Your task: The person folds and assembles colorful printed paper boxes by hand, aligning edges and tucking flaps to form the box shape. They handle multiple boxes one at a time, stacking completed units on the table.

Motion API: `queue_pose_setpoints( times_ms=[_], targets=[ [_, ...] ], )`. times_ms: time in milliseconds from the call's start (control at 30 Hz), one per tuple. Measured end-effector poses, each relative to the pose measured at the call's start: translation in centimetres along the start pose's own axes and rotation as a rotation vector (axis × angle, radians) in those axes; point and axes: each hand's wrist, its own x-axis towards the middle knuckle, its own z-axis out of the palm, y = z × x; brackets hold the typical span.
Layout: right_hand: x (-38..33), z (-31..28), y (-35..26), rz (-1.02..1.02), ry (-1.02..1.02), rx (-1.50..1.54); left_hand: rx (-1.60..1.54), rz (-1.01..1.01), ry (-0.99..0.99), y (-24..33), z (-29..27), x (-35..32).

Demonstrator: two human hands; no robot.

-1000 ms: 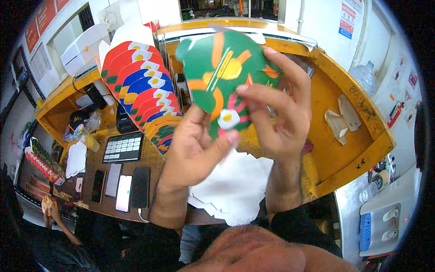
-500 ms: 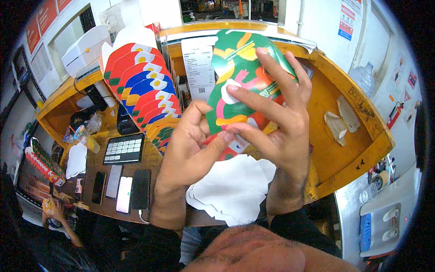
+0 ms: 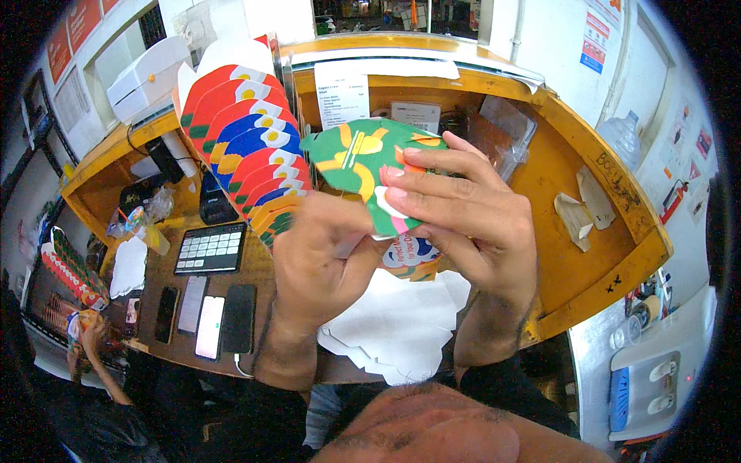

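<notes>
White walls (image 3: 532, 38) flank a brown tabletop (image 3: 261, 270) with scuffed yellow wooden panels (image 3: 559, 255); beyond, a window (image 3: 374, 15) shows a dim space.

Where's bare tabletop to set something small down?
Bare brown tabletop shows between the tablet, the cabled phone and the left hand; a smaller patch, between the tablet and white cutouts. Crowded: the row of phones, and the near middle under the white paper pile.

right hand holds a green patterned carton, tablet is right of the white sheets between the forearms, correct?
Not quite: the head view shows the tablet left of those white sheets. The right hand does hold a green patterned carton.
</notes>
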Motion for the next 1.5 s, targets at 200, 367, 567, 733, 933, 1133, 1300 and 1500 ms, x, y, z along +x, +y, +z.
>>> queue_pose_setpoints(
  times_ms=[200, 367, 567, 733, 933, 1133, 1300, 1500],
  targets=[
    [0.2, 0.3, 0.1, -0.142, 0.128, -0.122, -0.164, -0.149, 0.089, 3.0, 0.9, 2.0],
    [-0.2, 1.0, -0.9, -0.091, 0.288, -0.08, -0.139, -0.064, 0.025, 2.7, -0.9, 1.4],
    [-0.3, 1.7, -0.3, 0.008, 0.251, 0.15, -0.031, -0.014, 0.094, 2.5, -0.3, 1.9],
    [-0.3, 1.0, -0.4, 0.059, 0.229, 0.235, -0.059, -0.049, 0.022, 2.5, -0.7, 1.8],
    [-0.6, 0.5, -0.7, 0.012, 0.29, 0.229, -0.537, -0.108, -0.062, 1.9, -0.4, 1.4],
    [-0.9, 0.6, -0.6, 0.084, 0.291, 0.183, -0.727, -0.297, 0.201, 2.8, 0.8, 2.7],
    [-0.5, 1.0, -0.6, 0.12, 0.249, 0.202, -0.635, -0.254, 0.357, 2.8, 1.8, 3.5],
    [-0.6, 0.4, -0.4, 0.081, 0.28, 0.132, -0.914, -0.611, 0.134, 3.3, 0.2, 3.0]
  ],
)
